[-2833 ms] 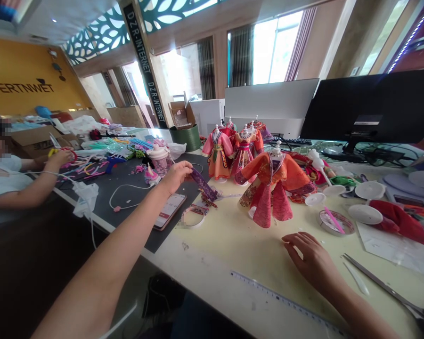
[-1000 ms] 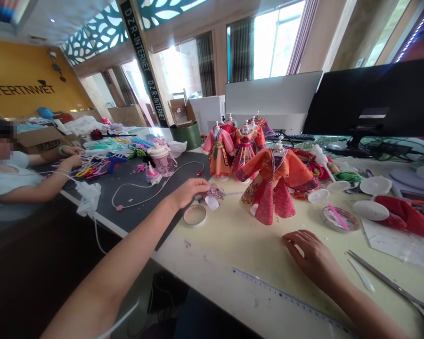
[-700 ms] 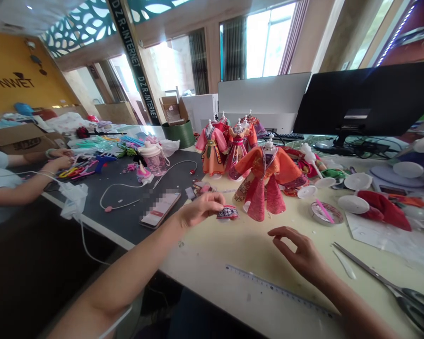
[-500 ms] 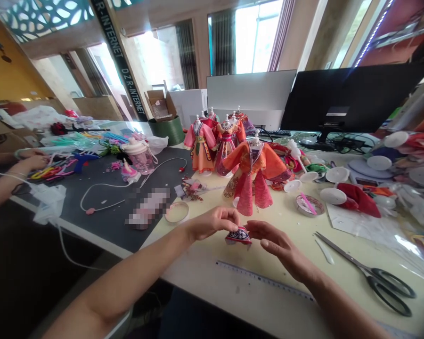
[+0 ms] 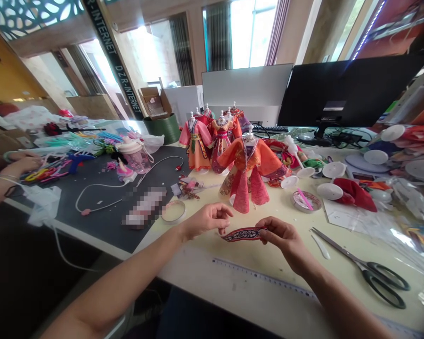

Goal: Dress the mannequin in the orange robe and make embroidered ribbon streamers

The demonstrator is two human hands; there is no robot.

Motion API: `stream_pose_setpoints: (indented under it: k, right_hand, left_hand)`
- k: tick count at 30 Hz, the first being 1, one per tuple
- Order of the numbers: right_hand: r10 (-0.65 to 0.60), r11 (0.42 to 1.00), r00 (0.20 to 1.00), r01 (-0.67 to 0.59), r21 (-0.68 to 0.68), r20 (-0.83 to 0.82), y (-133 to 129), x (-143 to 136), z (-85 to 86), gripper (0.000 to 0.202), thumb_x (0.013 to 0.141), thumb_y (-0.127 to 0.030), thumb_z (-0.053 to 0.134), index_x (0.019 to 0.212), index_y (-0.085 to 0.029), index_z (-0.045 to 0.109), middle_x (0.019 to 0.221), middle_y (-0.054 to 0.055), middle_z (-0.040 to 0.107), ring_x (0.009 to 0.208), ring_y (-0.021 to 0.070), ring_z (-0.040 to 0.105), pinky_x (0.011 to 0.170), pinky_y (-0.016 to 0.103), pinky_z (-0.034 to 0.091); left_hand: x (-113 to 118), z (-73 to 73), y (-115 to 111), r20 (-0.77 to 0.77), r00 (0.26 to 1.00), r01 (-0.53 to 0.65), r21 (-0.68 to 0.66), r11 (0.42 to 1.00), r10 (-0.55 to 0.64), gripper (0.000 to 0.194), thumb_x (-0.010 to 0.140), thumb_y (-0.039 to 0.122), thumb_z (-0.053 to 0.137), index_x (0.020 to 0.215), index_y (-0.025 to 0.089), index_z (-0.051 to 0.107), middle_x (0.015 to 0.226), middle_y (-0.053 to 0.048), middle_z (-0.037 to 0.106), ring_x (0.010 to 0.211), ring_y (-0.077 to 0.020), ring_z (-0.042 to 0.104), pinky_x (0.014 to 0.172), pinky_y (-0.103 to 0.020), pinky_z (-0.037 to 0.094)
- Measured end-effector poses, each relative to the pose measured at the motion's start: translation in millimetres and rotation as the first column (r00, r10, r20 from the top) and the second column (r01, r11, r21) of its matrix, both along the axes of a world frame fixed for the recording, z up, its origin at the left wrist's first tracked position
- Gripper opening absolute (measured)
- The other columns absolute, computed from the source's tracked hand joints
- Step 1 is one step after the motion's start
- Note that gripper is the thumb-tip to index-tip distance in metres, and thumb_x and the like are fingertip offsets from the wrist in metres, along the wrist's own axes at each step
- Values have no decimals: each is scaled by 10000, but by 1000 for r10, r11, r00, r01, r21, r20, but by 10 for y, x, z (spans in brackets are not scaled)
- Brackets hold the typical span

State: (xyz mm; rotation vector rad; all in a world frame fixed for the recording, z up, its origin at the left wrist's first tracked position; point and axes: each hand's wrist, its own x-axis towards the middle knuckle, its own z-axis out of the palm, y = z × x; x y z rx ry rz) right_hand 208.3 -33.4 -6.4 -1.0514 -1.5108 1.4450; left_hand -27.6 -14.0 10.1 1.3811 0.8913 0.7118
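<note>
A patterned trim ribbon (image 5: 243,234), dark with a pale motif and red edges, stretches out flat above the table. Its right end is pinched between the thumb and fingers of my right hand (image 5: 281,235). My left hand (image 5: 208,221) is just up and left of the ribbon's other end, its fingers loosely bent and apart; whether a fingertip touches that end is hard to see. Behind my hands stands a doll dress form in an orange and red robe (image 5: 249,162). A clear ruler (image 5: 261,277) lies in front of the ribbon.
Black-handled scissors (image 5: 365,268) and a white sliver-shaped piece (image 5: 321,246) lie on the right. A roll of tape (image 5: 173,211) sits to the left, and a round dish (image 5: 306,201) on the right. More dressed forms (image 5: 196,141) stand behind. Another person's hand (image 5: 28,164) is at far left.
The ribbon, folded in my left hand earlier, now extends straight from my right hand. My right fingers have closed on it, and my left fingers have loosened. The view has shifted slightly.
</note>
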Motion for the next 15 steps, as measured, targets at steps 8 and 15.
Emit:
stream_pose_setpoints:
  k: [8,15]
  right_hand:
    - [19,999,996,-23,42,84,4,-16,-37,237,770,-423,575,794,-188,584,735,30,619,650,135,538,624,286,462]
    - [135,991,990,-135,-2,28,-35,13,-40,217,765,-408,617,785,-192,604,742,13,629,691,143,583,659,282,473]
  left_hand:
    - [33,-76,-97,-189,980,-20,188,982,56,285,762,268,619,1032,184,582,973,-61,612,885,-157,566,815,-309,434]
    - [376,-142,-129,-191,965,216,208,954,-177,439,715,277,683,1129,218,552,1061,-70,609,913,-177,583,773,-289,452]
